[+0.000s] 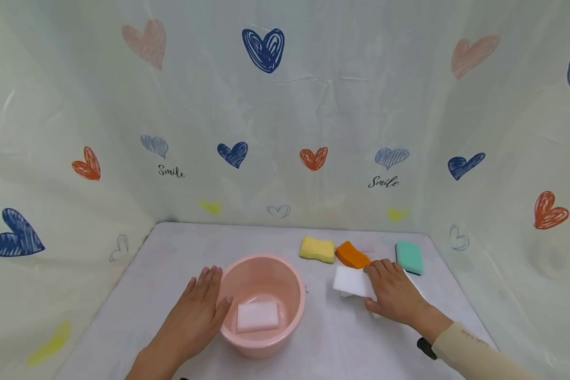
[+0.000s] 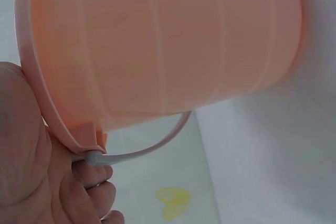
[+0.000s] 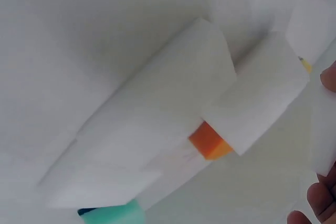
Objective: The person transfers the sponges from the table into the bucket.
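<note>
A pink bucket (image 1: 296, 311) stands on the table, with a white sponge (image 1: 257, 316) lying flat at its bottom. My left hand (image 1: 190, 314) rests against the bucket's left rim, fingers straight and close together. In the left wrist view the palm touches the rim beside the grey handle (image 2: 142, 152). To the bucket's right, my right hand (image 1: 391, 293) pinches a white sponge (image 1: 353, 281) between thumb and fingers. At the right edge of the right wrist view, that sponge shows in part; more white sponges (image 3: 157, 108) lie on the table below it.
Behind the right hand lie a yellow sponge (image 1: 317, 249), an orange sponge (image 1: 352, 255) and a green sponge (image 1: 409, 257) with a dark underside. The white table (image 1: 176, 248) is bordered by a pale curtain (image 1: 285, 105) printed with hearts.
</note>
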Demonstrator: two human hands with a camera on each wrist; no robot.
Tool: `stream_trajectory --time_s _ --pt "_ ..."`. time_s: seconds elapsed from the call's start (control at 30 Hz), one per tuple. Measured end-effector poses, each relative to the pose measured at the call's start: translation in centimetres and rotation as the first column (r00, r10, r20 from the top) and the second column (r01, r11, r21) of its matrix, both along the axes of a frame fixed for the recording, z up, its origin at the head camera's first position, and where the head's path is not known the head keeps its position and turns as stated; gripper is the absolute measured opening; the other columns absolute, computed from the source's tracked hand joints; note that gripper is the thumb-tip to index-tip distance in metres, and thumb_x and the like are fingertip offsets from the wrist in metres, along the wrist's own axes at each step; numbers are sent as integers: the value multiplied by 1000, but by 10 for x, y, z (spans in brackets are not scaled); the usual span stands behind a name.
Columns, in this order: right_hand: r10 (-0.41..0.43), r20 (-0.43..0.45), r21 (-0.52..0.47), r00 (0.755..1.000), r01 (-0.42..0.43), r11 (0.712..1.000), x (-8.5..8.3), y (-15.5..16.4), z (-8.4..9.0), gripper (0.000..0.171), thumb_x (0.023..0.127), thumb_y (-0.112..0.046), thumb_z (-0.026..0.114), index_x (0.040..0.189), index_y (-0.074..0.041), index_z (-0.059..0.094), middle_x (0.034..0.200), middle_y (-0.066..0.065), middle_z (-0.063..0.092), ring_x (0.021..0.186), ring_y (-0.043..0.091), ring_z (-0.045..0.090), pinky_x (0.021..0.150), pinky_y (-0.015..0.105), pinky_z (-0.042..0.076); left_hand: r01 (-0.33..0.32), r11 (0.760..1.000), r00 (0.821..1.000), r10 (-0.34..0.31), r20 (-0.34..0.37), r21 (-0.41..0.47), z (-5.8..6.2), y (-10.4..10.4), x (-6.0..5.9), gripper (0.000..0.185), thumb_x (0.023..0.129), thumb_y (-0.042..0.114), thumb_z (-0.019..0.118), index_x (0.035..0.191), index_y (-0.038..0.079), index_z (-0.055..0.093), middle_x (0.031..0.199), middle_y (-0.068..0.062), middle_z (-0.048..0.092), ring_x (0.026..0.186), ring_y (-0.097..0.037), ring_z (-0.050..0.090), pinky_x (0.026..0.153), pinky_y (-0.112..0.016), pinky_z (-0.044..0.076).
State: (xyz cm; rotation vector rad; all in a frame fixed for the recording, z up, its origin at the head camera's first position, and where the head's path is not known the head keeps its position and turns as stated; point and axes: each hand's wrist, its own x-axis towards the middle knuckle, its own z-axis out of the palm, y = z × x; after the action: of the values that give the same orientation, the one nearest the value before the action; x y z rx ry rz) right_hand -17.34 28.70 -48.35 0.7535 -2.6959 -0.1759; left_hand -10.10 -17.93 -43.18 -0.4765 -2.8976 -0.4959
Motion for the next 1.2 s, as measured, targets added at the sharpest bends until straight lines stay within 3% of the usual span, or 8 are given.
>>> stream_trajectory --time_s 0.47,0.8,0.97,1.2 --pt "56 -117 -30 992 -60 998 -16 -18 23 71 74 -42 89 121 0 58 114 14 63 104 33 55 83 45 49 0 1000 1000 -1 -11 -17 -1 0 -1 68 111 41 50 158 -8 40 164 -27 41 156 -43 35 125 -63 30" --pt "145 -246 -233 958 -203 951 -23 -78 80 60 73 -31 82 118 2 60 110 16 63 100 34 56 79 44 45 -13 1000 1000 13 16 4 -2 1 -3 70 112 44 48 159 -7 38 166 -26 38 157 -42 33 127 -62 27" --pt "203 -195 -261 960 -250 932 -13 -126 94 57 75 -34 80 119 -4 59 112 9 61 102 26 53 82 40 43 -15 1000 1000 15 27 4 -3 1 -2 71 112 43 49 159 -8 38 166 -26 38 157 -42 33 127 -62 27" --pt "273 13 -147 962 -269 952 -4 -179 85 56 83 -45 75 125 -12 60 116 1 62 106 19 51 86 34 42 -13 1000 1000 13 2 12 -3 0 -1 71 112 44 48 159 -8 39 164 -26 41 155 -41 36 126 -61 30"
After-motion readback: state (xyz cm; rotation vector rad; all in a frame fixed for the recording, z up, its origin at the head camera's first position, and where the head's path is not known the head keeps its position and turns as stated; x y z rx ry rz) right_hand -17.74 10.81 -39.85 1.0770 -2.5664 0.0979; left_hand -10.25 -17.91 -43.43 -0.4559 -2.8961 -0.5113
